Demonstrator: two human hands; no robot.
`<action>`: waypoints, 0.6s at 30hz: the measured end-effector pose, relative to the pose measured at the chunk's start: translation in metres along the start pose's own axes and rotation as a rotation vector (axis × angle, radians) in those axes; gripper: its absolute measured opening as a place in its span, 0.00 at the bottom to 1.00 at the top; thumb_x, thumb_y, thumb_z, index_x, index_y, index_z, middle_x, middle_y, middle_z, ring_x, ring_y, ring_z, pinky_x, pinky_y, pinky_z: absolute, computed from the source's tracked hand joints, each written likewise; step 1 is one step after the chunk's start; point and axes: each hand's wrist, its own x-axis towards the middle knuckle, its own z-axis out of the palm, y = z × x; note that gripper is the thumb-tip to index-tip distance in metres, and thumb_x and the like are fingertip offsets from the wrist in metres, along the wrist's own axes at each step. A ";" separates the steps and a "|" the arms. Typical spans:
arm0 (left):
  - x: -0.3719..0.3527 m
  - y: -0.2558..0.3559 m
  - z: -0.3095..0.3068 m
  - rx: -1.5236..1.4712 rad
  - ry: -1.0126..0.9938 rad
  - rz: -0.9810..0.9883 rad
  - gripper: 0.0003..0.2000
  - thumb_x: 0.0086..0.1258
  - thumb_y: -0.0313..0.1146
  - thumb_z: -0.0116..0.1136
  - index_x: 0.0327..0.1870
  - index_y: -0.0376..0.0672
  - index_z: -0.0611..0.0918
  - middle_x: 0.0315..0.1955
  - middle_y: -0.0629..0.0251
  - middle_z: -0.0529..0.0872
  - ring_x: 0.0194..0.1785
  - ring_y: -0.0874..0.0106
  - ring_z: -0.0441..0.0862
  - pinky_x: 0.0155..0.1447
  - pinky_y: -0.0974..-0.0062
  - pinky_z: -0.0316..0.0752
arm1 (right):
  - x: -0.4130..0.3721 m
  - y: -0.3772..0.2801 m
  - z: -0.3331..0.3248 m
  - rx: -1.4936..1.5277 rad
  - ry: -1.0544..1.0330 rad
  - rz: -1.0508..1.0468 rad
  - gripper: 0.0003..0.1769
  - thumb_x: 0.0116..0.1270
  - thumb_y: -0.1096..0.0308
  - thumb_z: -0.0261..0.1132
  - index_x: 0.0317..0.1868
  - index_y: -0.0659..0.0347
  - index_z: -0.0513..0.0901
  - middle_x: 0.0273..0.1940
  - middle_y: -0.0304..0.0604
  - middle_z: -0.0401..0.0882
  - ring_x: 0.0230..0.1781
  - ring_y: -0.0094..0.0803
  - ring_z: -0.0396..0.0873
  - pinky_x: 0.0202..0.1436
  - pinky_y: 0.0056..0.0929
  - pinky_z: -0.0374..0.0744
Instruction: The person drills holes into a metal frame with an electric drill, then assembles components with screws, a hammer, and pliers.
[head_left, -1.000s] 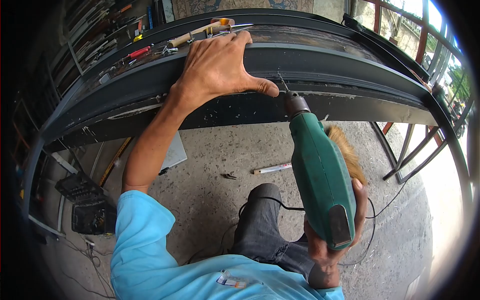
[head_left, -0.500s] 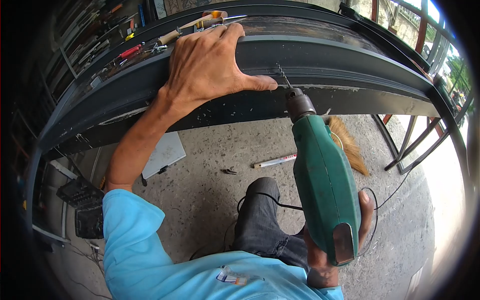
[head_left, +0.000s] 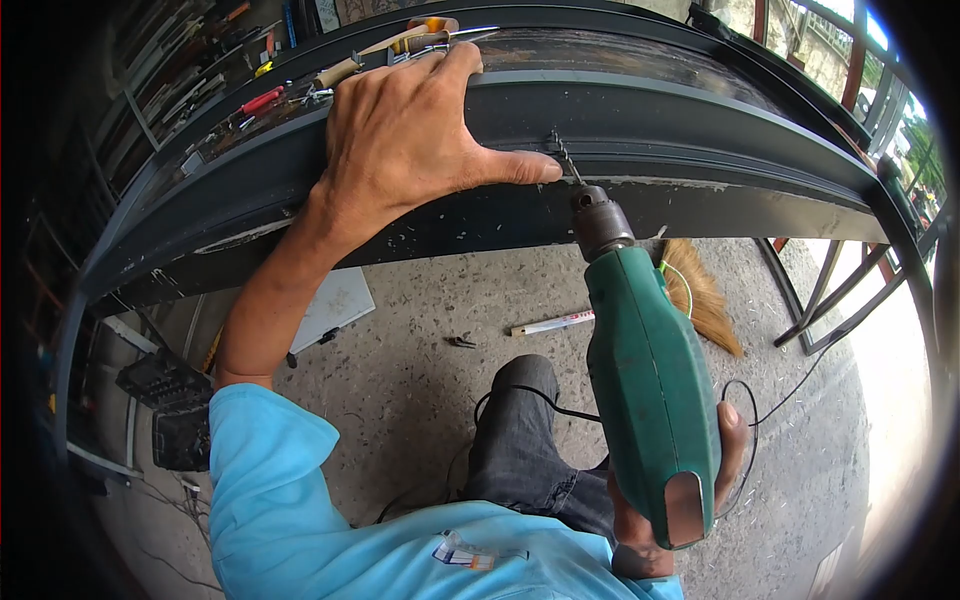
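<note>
Left hand [head_left: 400, 130] lies spread wide over the dark metal rail [head_left: 700, 130], fingers hooked across its top edge and the thumb stretched flat along its front face, so that the thumb tip rests just beside the drill bit [head_left: 562, 155]. It grips nothing; by the look of it, it presses down to steady the rail and mark the spot. Below the rail, the right hand [head_left: 735, 450] is clenched round the rear grip of the green electric drill [head_left: 650, 380]; only the fingertips and the heel of the hand show past the body. The drill slants upward, chuck [head_left: 600, 222] close under the rail, with the bit's tip touching the rail's front face near its lower lip. That angle seems to let the person push from below along the tool's own line. The black cord [head_left: 520, 400] trails from the drill across the person's knee, well below the rail. Behind the rail, on the worktop [head_left: 620, 50], lie a wooden-handled tool [head_left: 350, 68] and a red-handled tool [head_left: 262, 100]. On the concrete floor [head_left: 420, 300] under the rail lie a white marker pen [head_left: 552, 323] and a broom head [head_left: 705, 295].
</note>
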 end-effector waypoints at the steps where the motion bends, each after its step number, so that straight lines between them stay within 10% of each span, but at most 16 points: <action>1: 0.002 0.002 -0.002 0.000 0.000 0.000 0.49 0.38 0.79 0.61 0.39 0.31 0.82 0.21 0.55 0.82 0.26 0.63 0.85 0.33 0.69 0.81 | 0.000 -0.001 0.000 -0.003 0.006 0.015 0.47 0.53 0.69 0.74 0.70 0.46 0.56 0.63 0.49 0.63 0.58 0.38 0.74 0.58 0.34 0.79; 18: 0.003 0.006 -0.003 0.040 -0.081 -0.066 0.49 0.37 0.80 0.59 0.36 0.31 0.81 0.13 0.61 0.77 0.18 0.68 0.81 0.24 0.74 0.77 | 0.030 -0.040 0.004 0.742 0.287 1.049 0.38 0.60 0.40 0.61 0.61 0.59 0.68 0.52 0.50 0.77 0.43 0.33 0.82 0.41 0.30 0.85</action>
